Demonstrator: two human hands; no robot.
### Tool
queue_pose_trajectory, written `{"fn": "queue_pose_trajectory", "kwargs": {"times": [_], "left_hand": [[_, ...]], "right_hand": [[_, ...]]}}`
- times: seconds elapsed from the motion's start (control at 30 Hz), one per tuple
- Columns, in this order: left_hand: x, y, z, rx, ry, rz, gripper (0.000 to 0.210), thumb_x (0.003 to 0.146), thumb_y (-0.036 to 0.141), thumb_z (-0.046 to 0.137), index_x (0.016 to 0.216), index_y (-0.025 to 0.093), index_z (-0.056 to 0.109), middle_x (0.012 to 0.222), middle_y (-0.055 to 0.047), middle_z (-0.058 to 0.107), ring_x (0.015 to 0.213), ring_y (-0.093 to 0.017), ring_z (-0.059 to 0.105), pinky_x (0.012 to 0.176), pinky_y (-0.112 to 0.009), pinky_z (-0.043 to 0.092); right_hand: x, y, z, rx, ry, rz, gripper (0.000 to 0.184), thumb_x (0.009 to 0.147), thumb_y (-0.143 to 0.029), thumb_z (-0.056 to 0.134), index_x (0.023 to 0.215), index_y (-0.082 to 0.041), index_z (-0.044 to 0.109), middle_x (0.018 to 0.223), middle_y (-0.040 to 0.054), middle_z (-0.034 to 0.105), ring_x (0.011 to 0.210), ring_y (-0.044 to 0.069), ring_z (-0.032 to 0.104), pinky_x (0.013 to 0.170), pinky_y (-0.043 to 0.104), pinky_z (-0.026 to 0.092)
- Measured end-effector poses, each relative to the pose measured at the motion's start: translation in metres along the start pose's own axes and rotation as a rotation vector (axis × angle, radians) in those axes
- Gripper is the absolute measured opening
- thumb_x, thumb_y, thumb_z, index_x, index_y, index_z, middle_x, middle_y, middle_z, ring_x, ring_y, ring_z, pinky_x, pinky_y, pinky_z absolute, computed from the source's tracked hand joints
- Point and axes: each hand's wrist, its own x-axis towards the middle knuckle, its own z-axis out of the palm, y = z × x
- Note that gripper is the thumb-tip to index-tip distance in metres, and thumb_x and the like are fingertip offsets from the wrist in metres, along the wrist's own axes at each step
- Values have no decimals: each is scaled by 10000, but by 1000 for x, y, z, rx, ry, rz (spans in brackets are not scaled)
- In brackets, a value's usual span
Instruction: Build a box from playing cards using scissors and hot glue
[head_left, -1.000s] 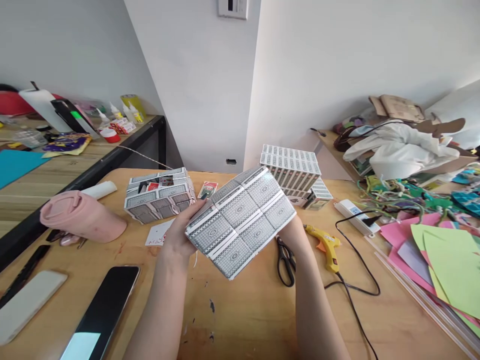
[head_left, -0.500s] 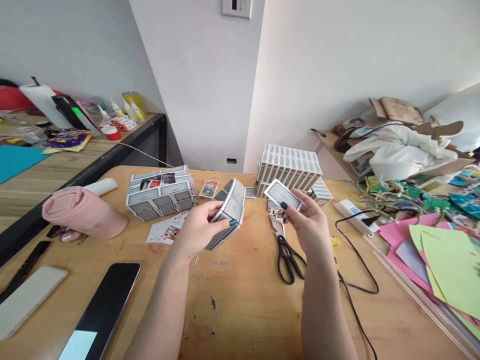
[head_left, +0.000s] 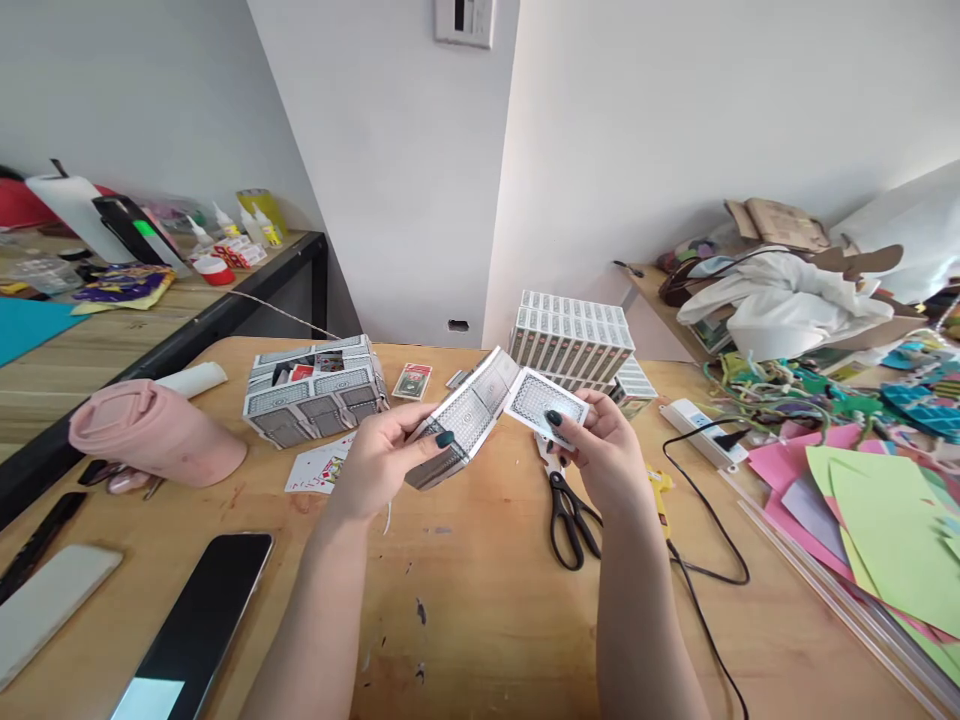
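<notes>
My left hand [head_left: 390, 455] grips a folded structure made of playing cards [head_left: 474, 415], tilted up above the table with grey patterned backs showing. Between the thumb and fingers of my right hand [head_left: 604, 450] is a single playing card [head_left: 546, 405], its patterned back toward me. The card's left edge is close to the structure's right end; whether they touch I cannot tell. To the left stands a box built of playing cards [head_left: 315, 390], with loose cards inside. Face-up playing cards [head_left: 319, 468] lie in front of it. Black-handled scissors [head_left: 571, 520] lie below my right hand.
Stacked card packs [head_left: 571, 335] stand at the back. A yellow glue gun [head_left: 661, 500] and its black cable lie right, near a power strip [head_left: 703, 435] and coloured paper [head_left: 885, 530]. Left are a pink roll [head_left: 161, 435], a phone [head_left: 199, 620] and a white case [head_left: 56, 605].
My right hand has brought its card left and slightly down, close to the structure. My left hand has tilted the structure over to the right. The view has shifted slightly.
</notes>
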Motion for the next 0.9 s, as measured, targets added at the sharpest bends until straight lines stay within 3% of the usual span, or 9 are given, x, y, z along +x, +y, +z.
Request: {"fn": "queue_pose_trajectory", "kwargs": {"times": [0.1,0.17,0.27,0.33,0.43,0.53,0.67,0.8,0.9], "left_hand": [[-3,1,4,253,-50,31,140,750,300,661,825,189,701,760,-23,670,728,-185,590,659,-255,432],[-5,-1,7,456,-88,76,99,776,270,620,818,211,688,788,-23,662,743,-187,585,662,-256,410],[-7,-6,16,771,-99,164,116,788,243,588,846,237,689,791,-35,650,724,-199,569,633,-274,356],[-8,-11,22,922,-84,226,111,786,235,584,810,245,692,715,-37,631,664,-203,549,593,-284,307],[-6,-19,30,1038,-66,314,125,754,187,598,671,244,671,577,-33,578,577,-205,521,556,-293,247],[-1,-28,33,1068,-73,356,197,713,145,618,538,235,607,486,-25,534,503,-197,509,544,-292,241],[7,-43,37,1154,-163,240,232,704,179,632,485,211,563,455,-34,544,479,-204,555,532,-283,304],[15,-56,45,1353,-410,2,152,761,215,551,634,194,633,661,-92,681,689,-269,663,577,-300,394],[19,-65,48,1348,-449,-43,167,791,248,502,731,199,650,761,-99,710,761,-276,676,604,-312,433]], "right_hand": [[-2,0,2,-1,-26,14,339,664,-339,760,854,-194,519,612,-54,592,419,81,542,376,187,410],[-5,-1,7,-29,-22,13,334,688,-349,730,920,-189,550,560,-62,565,392,76,503,362,185,390],[-10,-3,15,-106,47,-4,398,710,-317,681,1069,-193,562,506,-82,520,360,64,433,347,177,346],[-13,-5,18,-178,120,-5,376,708,-281,640,1070,-198,584,518,-79,510,363,57,403,349,174,327],[-13,-3,19,-331,227,-28,332,693,-234,577,1023,-213,617,530,-74,481,374,59,379,350,176,305],[-7,7,18,-479,221,-64,346,687,-224,538,1020,-219,630,548,-63,476,378,70,366,355,194,301],[4,25,15,-620,123,-53,418,704,-230,488,1102,-210,612,576,-52,514,399,94,418,398,216,343],[8,34,14,-845,16,-49,545,739,-201,423,1275,-195,518,507,-69,501,448,127,502,507,232,407],[9,35,14,-984,-54,-76,544,786,-208,388,1322,-185,473,531,-49,538,526,152,562,582,247,425]]}}
